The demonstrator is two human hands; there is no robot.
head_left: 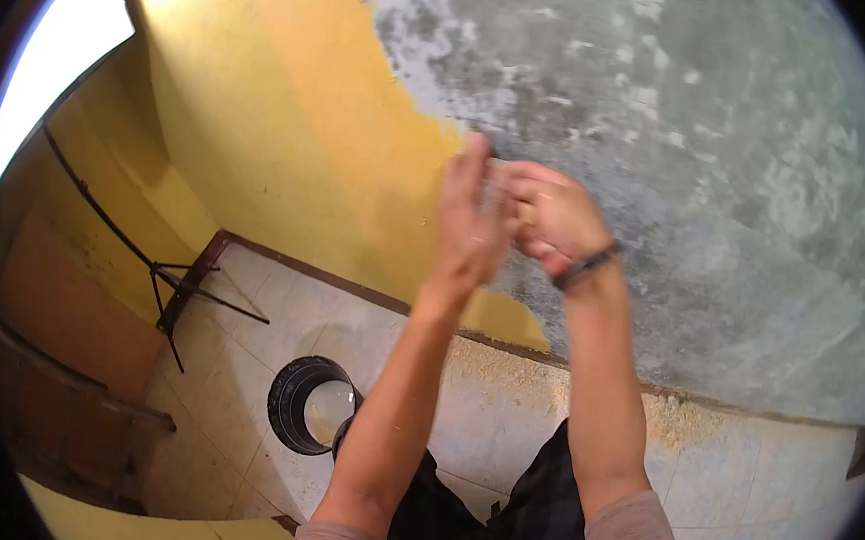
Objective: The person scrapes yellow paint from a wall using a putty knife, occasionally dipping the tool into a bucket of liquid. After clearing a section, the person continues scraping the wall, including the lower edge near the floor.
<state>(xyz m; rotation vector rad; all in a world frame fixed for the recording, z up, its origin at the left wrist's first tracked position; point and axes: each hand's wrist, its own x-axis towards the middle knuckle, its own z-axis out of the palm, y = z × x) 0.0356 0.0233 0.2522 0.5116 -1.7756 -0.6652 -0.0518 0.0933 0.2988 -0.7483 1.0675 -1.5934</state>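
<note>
Both hands are close together in front of the wall, at the border between yellow paint (313, 111) and a bare grey patch (739, 191). My left hand (471, 223) has its fingers stretched upward, blurred by motion, and is beside or against the right fingers. My right hand (561, 219), with a dark band (585, 267) at the wrist, has its fingers curled round something small. A pale yellowish bit shows between those fingers; the rest is hidden, so its kind cannot be made out. The paint edge is ragged.
A black bucket (288, 400) stands on the tiled floor (232, 407), left of my legs. Yellowish flakes (683, 420) lie along the wall's foot. A thin black stand with splayed legs (166, 276) is at the left. Bright light enters an opening (61, 53) at upper left.
</note>
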